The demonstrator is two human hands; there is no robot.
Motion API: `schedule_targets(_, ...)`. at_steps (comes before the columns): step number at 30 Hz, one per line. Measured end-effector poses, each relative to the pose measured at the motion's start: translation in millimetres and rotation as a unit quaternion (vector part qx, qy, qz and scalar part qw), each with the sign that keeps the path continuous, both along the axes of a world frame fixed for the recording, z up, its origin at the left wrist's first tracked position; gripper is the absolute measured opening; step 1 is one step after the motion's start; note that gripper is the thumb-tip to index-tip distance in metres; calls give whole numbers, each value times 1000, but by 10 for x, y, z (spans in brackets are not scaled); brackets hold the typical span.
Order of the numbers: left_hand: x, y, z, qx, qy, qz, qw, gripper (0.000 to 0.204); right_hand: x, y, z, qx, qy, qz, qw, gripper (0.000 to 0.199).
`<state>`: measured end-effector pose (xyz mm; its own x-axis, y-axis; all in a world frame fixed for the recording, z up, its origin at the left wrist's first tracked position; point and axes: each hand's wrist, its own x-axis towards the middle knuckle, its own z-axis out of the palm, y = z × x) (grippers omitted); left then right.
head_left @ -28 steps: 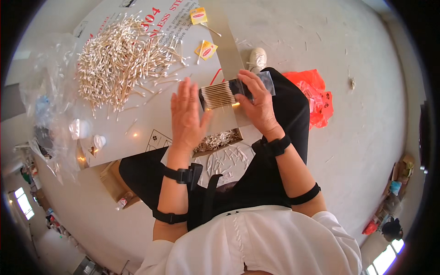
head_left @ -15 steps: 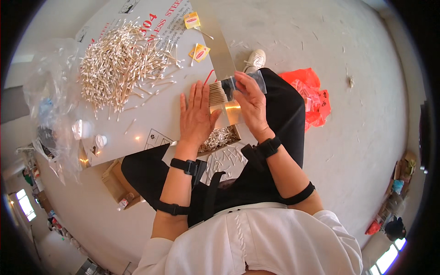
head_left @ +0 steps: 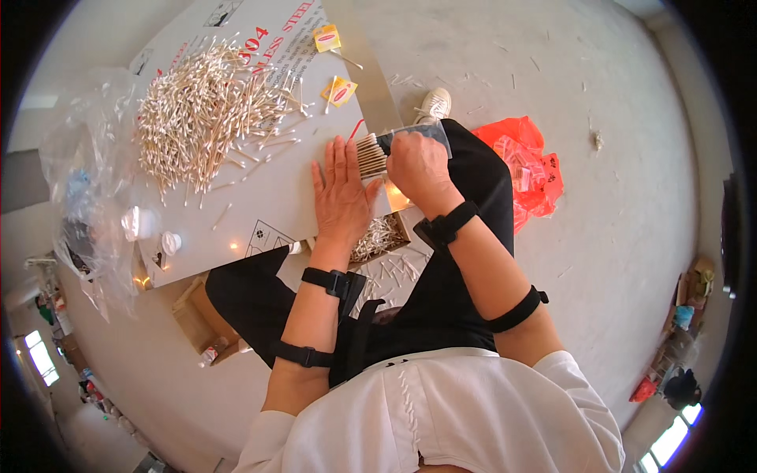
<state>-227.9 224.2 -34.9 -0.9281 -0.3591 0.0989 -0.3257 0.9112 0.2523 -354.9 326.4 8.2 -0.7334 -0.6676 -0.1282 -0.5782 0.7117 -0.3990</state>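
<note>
A neat bundle of cotton swabs (head_left: 371, 154) is being slid into a small clear plastic bag (head_left: 419, 135) at the near edge of the white board (head_left: 260, 201) that rests across the lap. The left hand (head_left: 341, 197) is laid flat and open, fingers together, its fingertips against the bundle's left end. The right hand (head_left: 418, 167) is curled around the bag's mouth and the bundle's other end; whether the sticks themselves are pinched cannot be told. For this step to go well, the swabs are best kept level and squared by the flat palm while the bag is held open and drawn evenly over them, so that none fan out. The loose pile of swabs (head_left: 201, 118) lies well apart, up the board.
</note>
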Motion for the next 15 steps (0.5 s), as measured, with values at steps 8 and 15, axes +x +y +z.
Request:
schedule_targets(8, 43, -30, 13, 5, 6, -8, 1000, 75, -205, 109, -65, -166, -7, 140, 976, 72)
schedule_targets(15, 4, -35, 7, 5, -5, -17, 1000, 76, -272, 110, -147, -143, 5, 161, 977, 56)
